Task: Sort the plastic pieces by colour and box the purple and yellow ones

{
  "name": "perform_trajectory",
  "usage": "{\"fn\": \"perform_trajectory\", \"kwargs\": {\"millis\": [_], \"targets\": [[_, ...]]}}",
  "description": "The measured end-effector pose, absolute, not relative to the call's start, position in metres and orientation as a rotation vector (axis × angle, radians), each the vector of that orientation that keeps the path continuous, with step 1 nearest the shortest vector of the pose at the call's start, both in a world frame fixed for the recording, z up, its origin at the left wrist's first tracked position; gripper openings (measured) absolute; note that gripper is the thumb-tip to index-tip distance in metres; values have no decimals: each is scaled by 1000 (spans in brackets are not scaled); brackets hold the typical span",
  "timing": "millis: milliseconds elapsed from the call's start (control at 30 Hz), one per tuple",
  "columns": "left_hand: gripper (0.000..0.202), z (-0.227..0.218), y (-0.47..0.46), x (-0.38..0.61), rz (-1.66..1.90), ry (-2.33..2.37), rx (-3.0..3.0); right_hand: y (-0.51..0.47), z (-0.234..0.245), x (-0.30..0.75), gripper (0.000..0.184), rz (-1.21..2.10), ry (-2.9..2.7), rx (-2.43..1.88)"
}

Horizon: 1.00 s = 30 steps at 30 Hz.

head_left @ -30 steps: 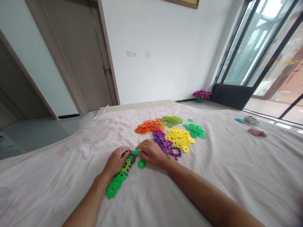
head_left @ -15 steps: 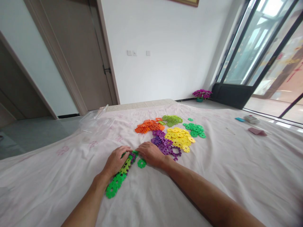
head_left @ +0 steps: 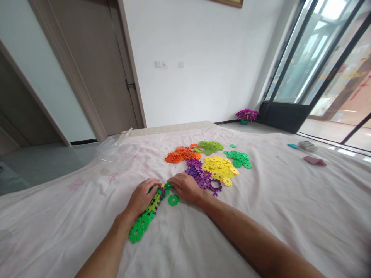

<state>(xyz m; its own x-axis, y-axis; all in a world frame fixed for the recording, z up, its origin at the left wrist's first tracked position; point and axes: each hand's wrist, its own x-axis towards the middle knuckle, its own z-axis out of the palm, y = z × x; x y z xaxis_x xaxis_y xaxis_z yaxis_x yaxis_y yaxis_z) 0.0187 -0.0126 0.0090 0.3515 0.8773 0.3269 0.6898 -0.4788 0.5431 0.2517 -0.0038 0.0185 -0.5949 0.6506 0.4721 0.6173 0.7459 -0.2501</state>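
1. The joined strip (head_left: pixel 153 206) of green, lime and purple pieces lies on the cloth (head_left: pixel 284 204)
2. The left hand (head_left: pixel 144 196) lies along the strip's left side, fingers curled closed over it, keeping hold
3. The right hand (head_left: pixel 185 188) is at the strip's far end, fingers bent together at a green disc (head_left: pixel 168 186); its fingertips are hidden, so I cannot tell whether they grip
4. Just right of the strip: a loose green disc (head_left: pixel 173 200)
5. Beyond the strip, rightward: purple pile (head_left: pixel 203 178), yellow pile (head_left: pixel 219 168)

L hand (head_left: pixel 145 194) & R hand (head_left: pixel 185 187) bare, w/ bare forearms (head_left: pixel 249 233) tapering twd narrower wrists (head_left: pixel 203 198)
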Motion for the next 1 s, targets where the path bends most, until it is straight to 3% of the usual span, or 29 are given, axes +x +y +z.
{"fn": "perform_trajectory", "kwargs": {"millis": [1000], "targets": [[34,9,-12,20,865,1396,2294,-7,20,250,26,114,-2446,-975]]}}
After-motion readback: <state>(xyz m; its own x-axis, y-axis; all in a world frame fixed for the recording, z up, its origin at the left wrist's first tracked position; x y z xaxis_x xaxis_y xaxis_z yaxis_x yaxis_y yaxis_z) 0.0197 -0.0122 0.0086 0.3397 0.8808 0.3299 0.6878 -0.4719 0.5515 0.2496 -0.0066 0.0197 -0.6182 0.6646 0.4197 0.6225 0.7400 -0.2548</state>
